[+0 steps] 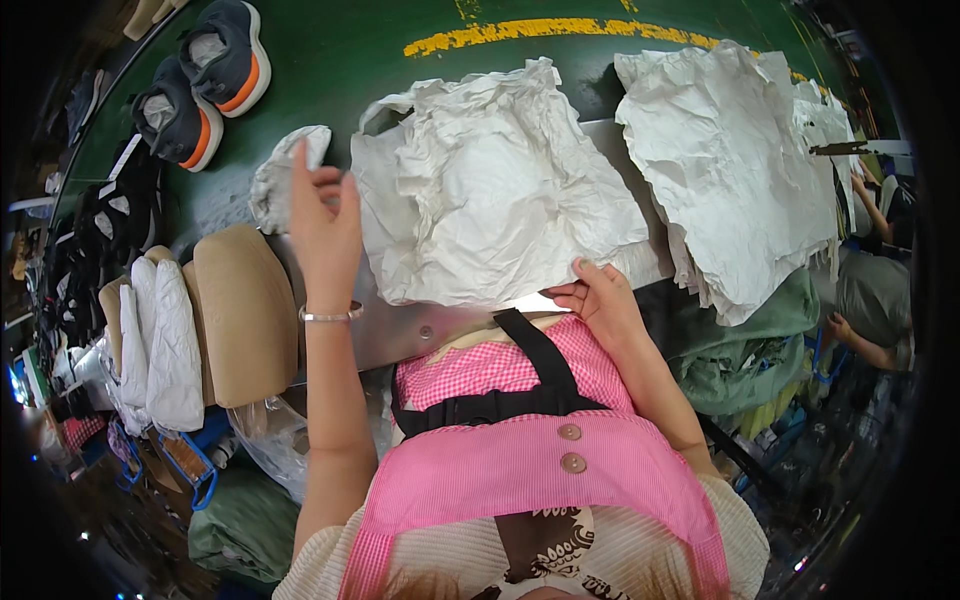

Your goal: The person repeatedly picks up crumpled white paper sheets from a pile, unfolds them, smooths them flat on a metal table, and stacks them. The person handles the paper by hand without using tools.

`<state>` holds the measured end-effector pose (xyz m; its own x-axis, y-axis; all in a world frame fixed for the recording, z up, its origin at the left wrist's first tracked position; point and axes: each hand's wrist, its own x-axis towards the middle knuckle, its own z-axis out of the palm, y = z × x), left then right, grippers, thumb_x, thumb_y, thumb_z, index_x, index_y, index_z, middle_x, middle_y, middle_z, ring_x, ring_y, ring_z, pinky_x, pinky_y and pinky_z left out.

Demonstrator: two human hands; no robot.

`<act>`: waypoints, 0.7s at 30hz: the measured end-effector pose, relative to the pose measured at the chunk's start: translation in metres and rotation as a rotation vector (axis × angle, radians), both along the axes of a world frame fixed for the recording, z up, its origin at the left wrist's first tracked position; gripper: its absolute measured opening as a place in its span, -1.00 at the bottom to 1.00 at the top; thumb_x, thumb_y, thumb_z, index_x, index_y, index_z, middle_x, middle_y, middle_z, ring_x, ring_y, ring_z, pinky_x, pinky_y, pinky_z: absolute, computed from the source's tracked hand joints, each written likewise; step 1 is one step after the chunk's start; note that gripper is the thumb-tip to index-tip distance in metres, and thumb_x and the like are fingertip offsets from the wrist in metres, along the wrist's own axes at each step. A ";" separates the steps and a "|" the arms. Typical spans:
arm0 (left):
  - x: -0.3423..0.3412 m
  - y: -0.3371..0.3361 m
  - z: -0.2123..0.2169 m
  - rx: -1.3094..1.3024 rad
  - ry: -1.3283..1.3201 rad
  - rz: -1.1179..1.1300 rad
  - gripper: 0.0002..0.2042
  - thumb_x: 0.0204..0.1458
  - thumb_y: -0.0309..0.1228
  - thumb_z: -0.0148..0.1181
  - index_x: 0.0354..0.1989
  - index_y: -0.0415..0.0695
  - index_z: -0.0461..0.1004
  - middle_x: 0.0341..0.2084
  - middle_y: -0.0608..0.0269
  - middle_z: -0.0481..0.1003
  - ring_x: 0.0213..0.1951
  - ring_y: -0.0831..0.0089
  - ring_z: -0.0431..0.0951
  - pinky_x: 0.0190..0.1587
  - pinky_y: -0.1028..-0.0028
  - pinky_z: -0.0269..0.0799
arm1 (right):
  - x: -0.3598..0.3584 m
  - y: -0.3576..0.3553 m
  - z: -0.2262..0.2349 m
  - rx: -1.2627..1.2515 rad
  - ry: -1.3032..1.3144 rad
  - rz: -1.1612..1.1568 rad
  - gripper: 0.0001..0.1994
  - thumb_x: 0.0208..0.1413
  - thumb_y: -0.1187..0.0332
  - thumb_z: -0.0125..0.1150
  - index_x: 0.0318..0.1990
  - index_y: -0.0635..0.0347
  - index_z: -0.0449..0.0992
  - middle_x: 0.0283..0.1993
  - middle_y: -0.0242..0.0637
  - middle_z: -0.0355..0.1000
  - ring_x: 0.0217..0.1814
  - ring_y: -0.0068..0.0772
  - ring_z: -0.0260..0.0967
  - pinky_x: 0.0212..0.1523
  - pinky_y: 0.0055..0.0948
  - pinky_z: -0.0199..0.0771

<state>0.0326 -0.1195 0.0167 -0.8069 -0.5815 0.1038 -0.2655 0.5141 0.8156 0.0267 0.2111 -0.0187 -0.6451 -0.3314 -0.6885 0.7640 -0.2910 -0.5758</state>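
While left hand grips paper wad, right hand pinches paper stack; two sneakers.

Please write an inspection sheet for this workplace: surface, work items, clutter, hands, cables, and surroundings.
Surface: green belt with a yellow line; metal table edge near the person.
Work items: crumpled ball of white paper; stack of white paper sheets.
Clutter: second paper stack; two dark shoes with orange soles; beige shoe lasts.
Hands: left hand raised, fingers against the paper ball; right hand grips the near edge of the stack.
Cables: nothing seen.
Surroundings: green sacks; another person's arm at the right.
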 end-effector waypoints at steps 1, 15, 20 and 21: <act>-0.003 0.011 0.020 -0.174 0.092 0.001 -0.51 0.10 -0.57 0.17 0.25 -0.16 0.33 -0.32 0.29 0.44 -0.40 0.53 0.47 -0.27 0.51 0.44 | 0.004 -0.001 0.000 0.065 -0.044 -0.021 -0.74 0.29 0.32 0.15 -0.09 0.42 0.41 -0.22 -0.01 0.53 -0.21 -0.19 0.61 -0.21 -0.38 0.67; 0.026 0.111 -0.064 -0.598 -0.098 -0.756 -0.26 0.07 -0.04 0.17 0.39 -0.17 0.16 0.43 0.01 0.04 0.45 0.02 -0.02 0.45 0.00 -0.19 | -0.005 -0.038 0.046 0.460 1.174 0.653 -0.65 0.14 0.35 0.20 0.11 0.02 0.52 0.08 -0.23 0.49 0.15 -0.15 0.42 0.16 -0.26 0.38; 0.043 0.079 -0.060 -0.681 -0.156 -0.739 -0.26 0.08 0.02 0.14 0.41 -0.07 0.16 0.45 0.12 0.03 0.46 0.03 -0.04 0.43 -0.11 -0.20 | -0.029 -0.064 -0.016 1.018 1.687 0.716 -0.47 0.05 0.28 0.27 0.24 -0.08 0.42 0.29 -0.22 0.32 0.39 -0.13 0.17 0.41 -0.06 0.07; 0.046 0.075 -0.055 -0.670 -0.163 -0.702 -0.27 0.08 0.03 0.14 0.41 0.01 0.17 0.44 0.15 0.07 0.44 0.03 0.01 0.40 -0.13 -0.12 | -0.033 -0.056 -0.016 1.025 1.674 0.722 -0.47 0.05 0.25 0.27 0.24 -0.08 0.42 0.28 -0.22 0.33 0.39 -0.12 0.17 0.42 -0.03 0.05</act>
